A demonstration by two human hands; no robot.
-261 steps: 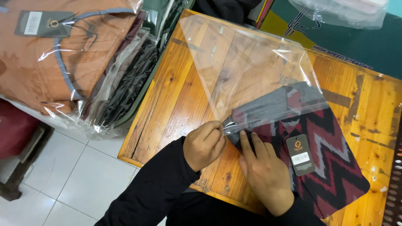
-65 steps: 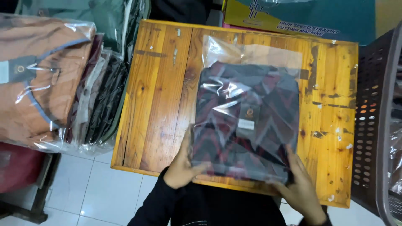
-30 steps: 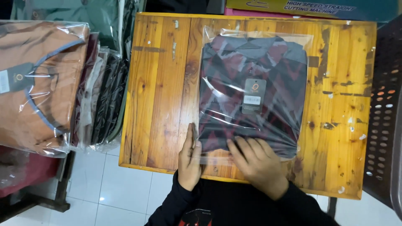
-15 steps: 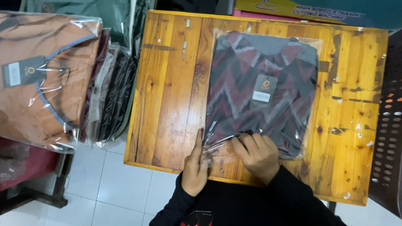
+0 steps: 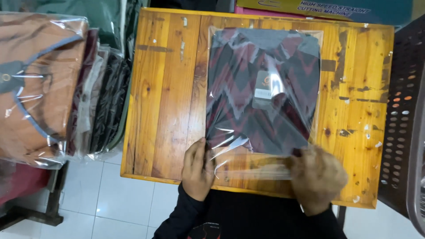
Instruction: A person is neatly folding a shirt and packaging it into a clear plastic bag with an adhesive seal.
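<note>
Bagged shirt (image 5: pixel 264 88) lies flat, mid wooden surface (image 5: pixel 166 97), clear poly bag w/ dark zigzag fabric + hang tag inside. My left hand (image 5: pixel 198 168) rests flat on bag's near-left corner, fingers down, not pinching. My right hand (image 5: pixel 318 177) blurred at near-right edge; can't tell its grip. I judge pkg light, soft, floppy, film slippery; best hold at empty near flap. Stack of bagged garments (image 5: pixel 53 84) well off to left.
</note>
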